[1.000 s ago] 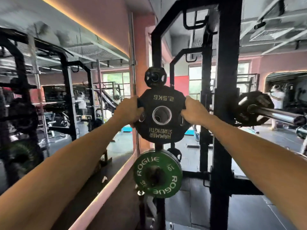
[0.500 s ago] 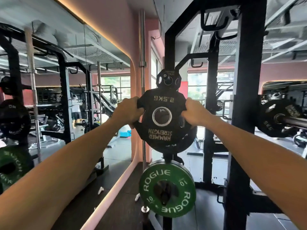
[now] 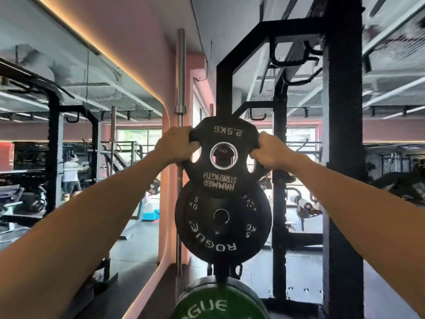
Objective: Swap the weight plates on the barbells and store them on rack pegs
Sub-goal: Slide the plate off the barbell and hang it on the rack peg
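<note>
Held plate: a black 2.5 kg plate [image 3: 226,155], lettered HAMMER STRENGTH with the print upside down, at the centre of the frame, upright and face-on to the camera.
Left hand [image 3: 177,146]: fingers curled round the plate's left grip opening, clamped on it; forearm runs in from the lower left.
Right hand [image 3: 270,150]: fingers curled round the plate's right grip opening, clamped on it; forearm runs in from the lower right.
Plate bore: the metal-ringed centre hole shows something dark behind it; whether the plate sits on a peg cannot be told.
Plate below: a black 5 kg plate [image 3: 223,221], lettered ROGUE, hangs directly under the held plate; the held plate's lower edge overlaps its top edge in the picture.
Lowest plate: a green plate [image 3: 218,305], lettered ROGUE, at the bottom centre, cut off by the frame edge.
Rack: a black rack upright [image 3: 342,157] stands right of centre, with a thinner black post behind the plates and hooks higher up.
Stored bar: a steel barbell [image 3: 180,88] stands vertical just left of the plates, against a pink wall.
Left side: a wall mirror [image 3: 69,134] reflects racks and a person in a white top.
Right edge: a dark, blurred plate shape; detail not legible.
</note>
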`<action>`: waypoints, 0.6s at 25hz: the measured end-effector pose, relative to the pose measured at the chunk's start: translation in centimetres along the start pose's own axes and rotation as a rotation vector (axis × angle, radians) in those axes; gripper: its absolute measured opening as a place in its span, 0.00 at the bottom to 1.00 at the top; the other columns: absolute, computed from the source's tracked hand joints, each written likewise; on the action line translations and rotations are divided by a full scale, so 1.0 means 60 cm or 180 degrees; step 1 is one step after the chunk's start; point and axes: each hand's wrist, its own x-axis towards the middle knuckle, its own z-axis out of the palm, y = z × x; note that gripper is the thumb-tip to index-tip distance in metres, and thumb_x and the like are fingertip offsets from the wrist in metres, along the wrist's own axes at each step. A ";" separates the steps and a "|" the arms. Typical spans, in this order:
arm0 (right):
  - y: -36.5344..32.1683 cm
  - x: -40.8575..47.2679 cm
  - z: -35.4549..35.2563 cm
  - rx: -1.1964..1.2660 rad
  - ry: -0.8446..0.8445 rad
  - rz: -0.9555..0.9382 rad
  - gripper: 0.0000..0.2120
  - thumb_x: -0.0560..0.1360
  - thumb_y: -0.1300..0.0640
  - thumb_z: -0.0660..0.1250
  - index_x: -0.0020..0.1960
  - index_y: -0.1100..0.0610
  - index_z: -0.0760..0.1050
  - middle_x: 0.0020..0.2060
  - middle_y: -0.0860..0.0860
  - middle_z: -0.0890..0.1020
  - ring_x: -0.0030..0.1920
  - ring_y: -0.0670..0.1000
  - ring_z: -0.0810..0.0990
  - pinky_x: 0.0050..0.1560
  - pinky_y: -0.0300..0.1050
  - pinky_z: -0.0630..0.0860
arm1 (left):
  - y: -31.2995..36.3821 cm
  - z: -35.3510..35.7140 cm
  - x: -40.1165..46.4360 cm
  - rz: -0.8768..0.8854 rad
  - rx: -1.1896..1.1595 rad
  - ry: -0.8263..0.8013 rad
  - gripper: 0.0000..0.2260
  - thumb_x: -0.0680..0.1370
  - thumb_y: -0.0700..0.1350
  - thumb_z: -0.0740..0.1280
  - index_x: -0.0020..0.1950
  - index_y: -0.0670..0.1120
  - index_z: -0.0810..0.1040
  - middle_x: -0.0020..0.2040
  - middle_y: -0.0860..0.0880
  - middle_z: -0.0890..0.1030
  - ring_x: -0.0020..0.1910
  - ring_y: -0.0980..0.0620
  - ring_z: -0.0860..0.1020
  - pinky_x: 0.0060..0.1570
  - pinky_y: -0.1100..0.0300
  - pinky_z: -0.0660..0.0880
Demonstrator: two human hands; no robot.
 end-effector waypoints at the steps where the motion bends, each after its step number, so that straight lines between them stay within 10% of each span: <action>1: 0.003 0.027 -0.001 -0.0048 0.0029 -0.0026 0.05 0.72 0.64 0.65 0.42 0.61 0.68 0.39 0.57 0.76 0.43 0.59 0.79 0.37 0.41 0.68 | -0.008 0.006 0.027 0.0025 -0.0019 0.0043 0.07 0.75 0.46 0.65 0.49 0.44 0.76 0.38 0.45 0.78 0.31 0.48 0.74 0.43 0.53 0.77; 10: 0.022 0.215 0.023 -0.0213 0.0203 -0.0057 0.09 0.72 0.64 0.64 0.34 0.61 0.67 0.33 0.58 0.75 0.36 0.57 0.77 0.25 0.40 0.66 | -0.081 0.066 0.211 0.0296 -0.0063 0.0338 0.11 0.75 0.46 0.66 0.53 0.43 0.79 0.45 0.43 0.82 0.44 0.44 0.79 0.47 0.55 0.74; 15: 0.047 0.314 0.059 -0.0202 0.0348 -0.0114 0.08 0.71 0.64 0.65 0.47 0.67 0.76 0.42 0.62 0.80 0.46 0.61 0.80 0.41 0.46 0.74 | -0.124 0.112 0.296 0.0253 -0.0131 0.0317 0.13 0.72 0.50 0.63 0.50 0.44 0.79 0.44 0.43 0.82 0.45 0.42 0.80 0.47 0.54 0.76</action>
